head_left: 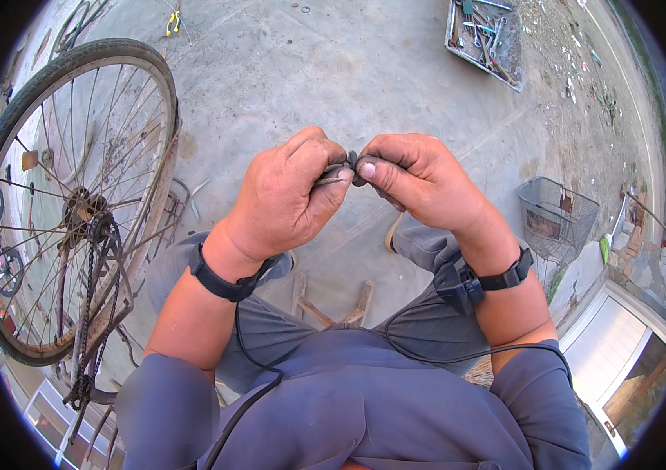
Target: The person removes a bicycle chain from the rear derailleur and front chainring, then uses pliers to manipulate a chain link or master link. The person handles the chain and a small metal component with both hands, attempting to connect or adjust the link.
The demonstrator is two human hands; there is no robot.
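In front of my body, both hands are raised and almost touching at the fingertips. A small dark part (354, 168) sits between them, its kind too small and covered to tell. My right hand (423, 176) pinches this part between thumb and curled fingers. Closed too, my left hand (290, 192) grips a thin, light metal piece (331, 175) under its thumb, whose end meets the dark part. To the left stands a bicycle wheel (5, 117) with a dark tyre, and a rusty chain (116, 258) hangs by its hub.
Yellow-handled pliers (173, 23) lie on the concrete floor (270, 70). A metal tray (458, 53) at the far right holds wrenches and other tools. A wire basket (556, 211) stands at right, near a white door (611, 341). Wooden legs of a stool (364, 301) show between my knees.
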